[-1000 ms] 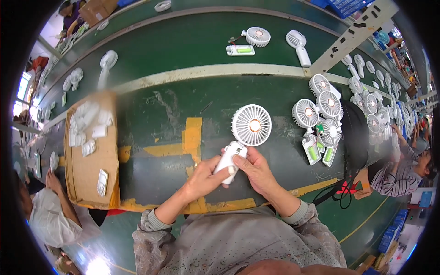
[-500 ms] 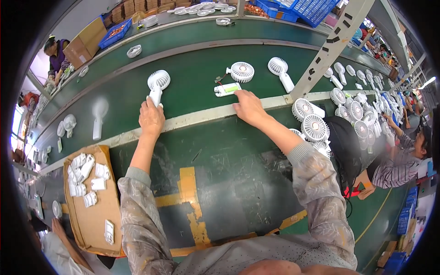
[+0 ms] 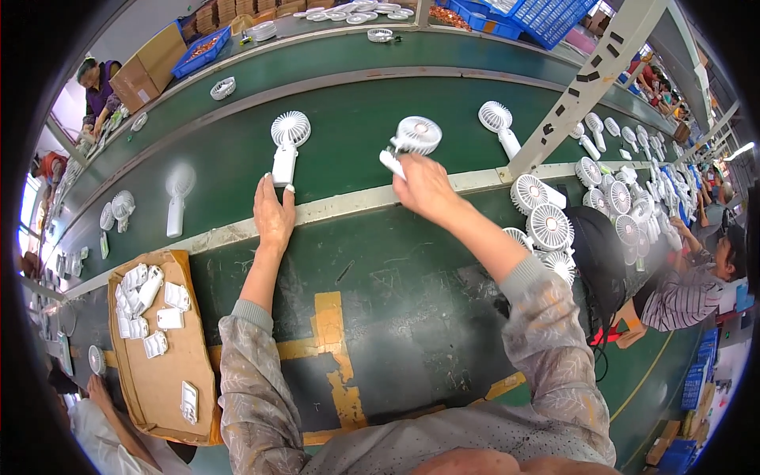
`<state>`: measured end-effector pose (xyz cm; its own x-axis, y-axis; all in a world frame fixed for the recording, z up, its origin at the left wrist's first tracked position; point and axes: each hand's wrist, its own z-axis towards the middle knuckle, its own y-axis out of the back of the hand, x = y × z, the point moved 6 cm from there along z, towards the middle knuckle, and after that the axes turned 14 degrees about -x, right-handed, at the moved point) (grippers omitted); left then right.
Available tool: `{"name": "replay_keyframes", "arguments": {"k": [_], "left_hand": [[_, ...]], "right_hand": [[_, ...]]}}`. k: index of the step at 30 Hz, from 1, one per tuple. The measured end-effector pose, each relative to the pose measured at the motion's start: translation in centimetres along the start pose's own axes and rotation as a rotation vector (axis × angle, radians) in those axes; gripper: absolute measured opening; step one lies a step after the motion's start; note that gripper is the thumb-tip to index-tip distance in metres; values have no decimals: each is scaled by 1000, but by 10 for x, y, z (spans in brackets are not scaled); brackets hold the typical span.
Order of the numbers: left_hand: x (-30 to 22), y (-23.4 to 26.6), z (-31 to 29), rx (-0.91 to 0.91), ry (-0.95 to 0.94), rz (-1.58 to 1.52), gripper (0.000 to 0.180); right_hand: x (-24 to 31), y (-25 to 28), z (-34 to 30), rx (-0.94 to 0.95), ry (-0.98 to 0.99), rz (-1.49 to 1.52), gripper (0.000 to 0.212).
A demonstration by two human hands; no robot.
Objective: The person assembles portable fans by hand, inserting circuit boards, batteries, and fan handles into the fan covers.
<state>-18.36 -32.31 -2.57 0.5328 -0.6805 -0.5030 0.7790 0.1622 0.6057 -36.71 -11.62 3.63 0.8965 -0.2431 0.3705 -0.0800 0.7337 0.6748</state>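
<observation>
Fan lies just beyond the left grip, the nearer one, its long axis pointing nearly straight away from the extended fingers; these hold nothing, and whether they touch the handle I cannot tell. The right grip pinches a white case, its fan head just beyond the fingertips.

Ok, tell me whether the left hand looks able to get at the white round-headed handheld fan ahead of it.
Probably yes: the left hand is at the near end of the white fan, with nothing visible between them.
</observation>
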Motion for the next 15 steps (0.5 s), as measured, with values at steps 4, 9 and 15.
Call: {"name": "replay_keyframes", "arguments": {"k": [4,9,15], "left_hand": [[-42,20,-24,64,23,-255,55],[-86,52,-82,254,-12,-283,62],[-89,87,-127,550,82,-419,62]], "right_hand": [[63,51,-56,42,60,52,30],[119,76,-146,249,107,16,51],[139,91,-208,361,49,170,52]]}}
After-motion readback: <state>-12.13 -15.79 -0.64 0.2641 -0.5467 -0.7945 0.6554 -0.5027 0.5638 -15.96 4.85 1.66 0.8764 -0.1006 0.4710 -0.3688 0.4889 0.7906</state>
